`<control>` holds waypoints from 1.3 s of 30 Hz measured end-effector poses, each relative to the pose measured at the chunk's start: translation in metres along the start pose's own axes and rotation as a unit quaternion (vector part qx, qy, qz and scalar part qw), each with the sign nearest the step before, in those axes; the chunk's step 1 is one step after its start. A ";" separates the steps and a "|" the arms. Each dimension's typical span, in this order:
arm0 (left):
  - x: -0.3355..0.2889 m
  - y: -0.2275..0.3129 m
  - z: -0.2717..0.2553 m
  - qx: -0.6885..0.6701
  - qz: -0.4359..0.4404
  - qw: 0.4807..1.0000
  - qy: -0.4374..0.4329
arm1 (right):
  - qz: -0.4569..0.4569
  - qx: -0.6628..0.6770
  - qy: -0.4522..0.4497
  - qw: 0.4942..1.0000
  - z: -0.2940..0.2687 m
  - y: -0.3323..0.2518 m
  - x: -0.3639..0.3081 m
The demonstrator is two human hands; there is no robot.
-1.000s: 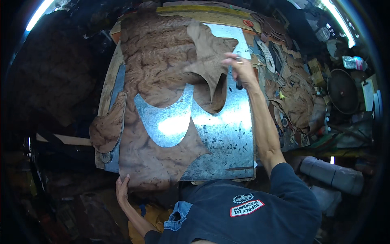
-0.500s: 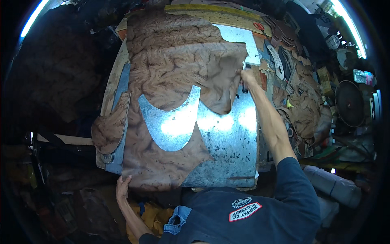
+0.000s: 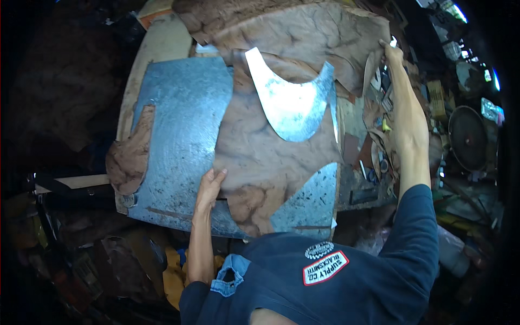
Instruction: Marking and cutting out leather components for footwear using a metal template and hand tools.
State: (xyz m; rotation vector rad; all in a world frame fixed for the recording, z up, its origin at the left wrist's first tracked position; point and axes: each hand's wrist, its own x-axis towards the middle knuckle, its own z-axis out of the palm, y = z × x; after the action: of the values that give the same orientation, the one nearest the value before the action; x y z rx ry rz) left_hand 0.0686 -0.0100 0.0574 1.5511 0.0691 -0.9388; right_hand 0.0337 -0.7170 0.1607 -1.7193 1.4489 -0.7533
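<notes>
A large brown leather hide (image 3: 260,146) with dark mottling lies across the work surface, its far part folded and rumpled. My left hand (image 3: 210,187) pinches the hide's near left edge between thumb and fingers. At the far right, my right hand (image 3: 392,52) grips another edge of the hide, stretched out at arm's length. A small bright piece shows by its fingers, too small to name. On top of the hide rests a shiny U-shaped metal template (image 3: 298,111), its curved end toward me.
Beneath the hide is a grey metal sheet (image 3: 179,103) on a wooden table. A smaller leather piece (image 3: 129,157) hangs over the left edge. Leather scraps (image 3: 374,114) and tools crowd the right side. A round dark disc (image 3: 467,138) stands farther right.
The hide and the template on it have shifted right, and the template has also moved away from me. Both hands moved right and farther away. More of the metal sheet shows at left.
</notes>
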 end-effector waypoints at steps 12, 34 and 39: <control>-0.009 -0.011 -0.018 0.086 -0.072 0.994 -0.001 | -0.464 -0.235 -0.237 0.820 0.145 0.036 -0.263; -0.044 -0.023 -0.030 0.395 -0.052 0.909 -0.119 | -0.258 -0.273 -0.350 0.858 0.064 0.079 -0.535; -0.050 -0.023 -0.026 0.435 -0.043 0.885 -0.160 | -0.266 -0.234 -0.327 0.876 0.051 0.092 -0.552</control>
State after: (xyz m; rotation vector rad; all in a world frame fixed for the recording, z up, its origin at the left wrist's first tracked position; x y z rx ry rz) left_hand 0.0366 0.0410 0.0661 2.1833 -0.6041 -1.3908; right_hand -0.0764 -0.1728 0.0729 -2.4777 0.7071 -0.0152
